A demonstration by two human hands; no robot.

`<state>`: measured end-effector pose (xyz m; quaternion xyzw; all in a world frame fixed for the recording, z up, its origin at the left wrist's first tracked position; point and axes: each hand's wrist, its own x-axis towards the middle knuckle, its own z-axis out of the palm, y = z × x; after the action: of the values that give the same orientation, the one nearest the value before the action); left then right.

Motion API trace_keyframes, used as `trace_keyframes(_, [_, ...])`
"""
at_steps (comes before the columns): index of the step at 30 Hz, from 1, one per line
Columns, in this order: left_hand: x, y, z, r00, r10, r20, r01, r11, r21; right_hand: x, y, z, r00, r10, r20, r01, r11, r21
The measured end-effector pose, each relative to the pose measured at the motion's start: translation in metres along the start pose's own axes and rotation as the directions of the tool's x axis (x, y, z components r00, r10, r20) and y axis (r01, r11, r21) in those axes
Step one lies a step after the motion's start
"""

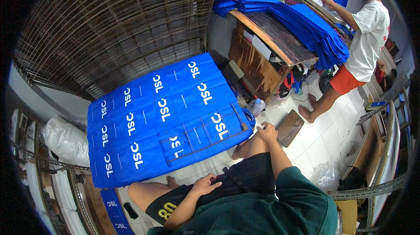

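Seated low, in a dark green long-sleeved top (pixel 267 208) and black shorts (pixel 236 182), bare knees drawn up over a white tiled floor (pixel 323 138). Left hand (pixel 205 185) flat on the left thigh, fingers loosely spread, holding nothing. Right hand (pixel 266 131) draped over the raised right knee, fingers curled downward and relaxed, also empty, just beside the near corner of a broad spread of bright blue non-woven fabric bags with white printed lettering (pixel 162 117). Bags laid flat in overlapping rows directly ahead, tilted up to the right, one smaller folded piece lying on top near the lower right edge. More of the same blue fabric poking out below at the lower left (pixel 114 208). Behind the spread, a large rusty wire mesh rack (pixel 118 25) leaning against the wall. Farther right, a worn wooden worktop (pixel 275 38) loaded with tall piles of folded blue bags (pixel 315 29). Beside it, a second person in a white T-shirt and orange shorts (pixel 365 38), barefoot, reaching toward another surface at the back. Clear plastic bottle (pixel 257 106) and flat brown board (pixel 289 128) on the tiles between the two people. White stuffed plastic sack (pixel 65 141) at far left.
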<state>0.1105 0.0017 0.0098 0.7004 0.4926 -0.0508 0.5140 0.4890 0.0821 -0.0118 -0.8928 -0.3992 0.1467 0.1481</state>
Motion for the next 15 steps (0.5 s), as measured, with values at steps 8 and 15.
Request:
trace_keyframes(8, [0.004,-0.002,0.000,1.000,0.026,-0.008,-0.026,1.000,-0.006,0.009,0.011,0.008,1.000,0.012,0.027,-0.012,1.000,0.019])
trace_keyframes(15, [0.004,-0.004,0.003,1.000,-0.009,0.011,0.009,1.000,0.013,0.004,0.006,0.005,1.000,-0.001,0.015,0.001,1.000,0.000])
